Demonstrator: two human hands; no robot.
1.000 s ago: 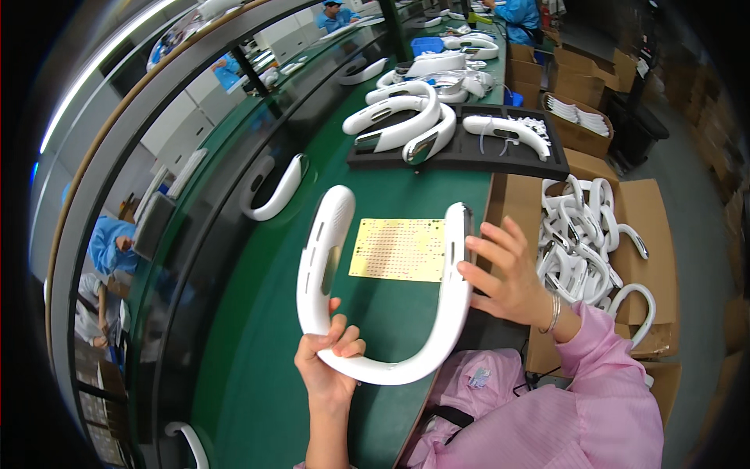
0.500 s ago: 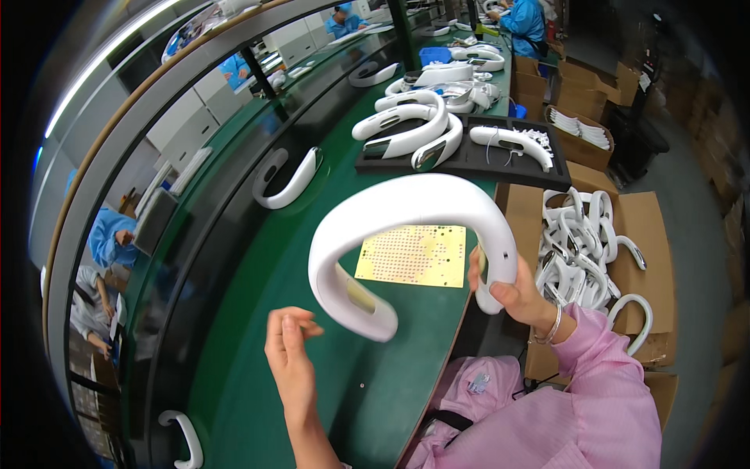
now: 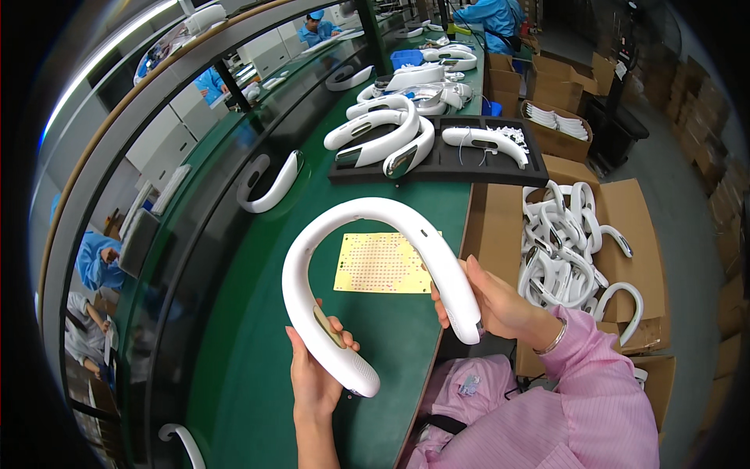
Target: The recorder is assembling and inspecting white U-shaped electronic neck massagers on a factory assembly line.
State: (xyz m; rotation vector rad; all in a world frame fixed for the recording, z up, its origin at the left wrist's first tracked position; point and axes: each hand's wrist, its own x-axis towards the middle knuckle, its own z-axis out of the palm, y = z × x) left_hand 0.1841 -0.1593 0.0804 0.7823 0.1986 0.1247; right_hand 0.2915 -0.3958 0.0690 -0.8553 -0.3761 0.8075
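Observation:
A white U-shaped neck fan [image 3: 367, 209] is held up over the green workbench, its two ends pointing toward me. My left hand [image 3: 316, 383] has its fingers wrapped round the left arm of the fan, near a gold-coloured panel. The right arm of the fan is gripped near its end by my right hand [image 3: 496, 305], thumb on the outer side and fingertips on the inner side. Behind the fan, on the bench, lies a yellow sheet [image 3: 381, 264] with rows of small dots, partly covered by the fan's right arm.
A black tray [image 3: 500, 170] with several neck fans and small white parts stands at the far end. Right of the bench, a cardboard box [image 3: 637, 242] is piled with white fan shells. A dark conveyor edge [image 3: 211, 234] runs along the left, with another fan [image 3: 273, 187] beside it.
My left hand has closed on the fan's left arm. The fan has turned and come lower and nearer, with my right hand still on its right arm. The whole view has shifted slightly.

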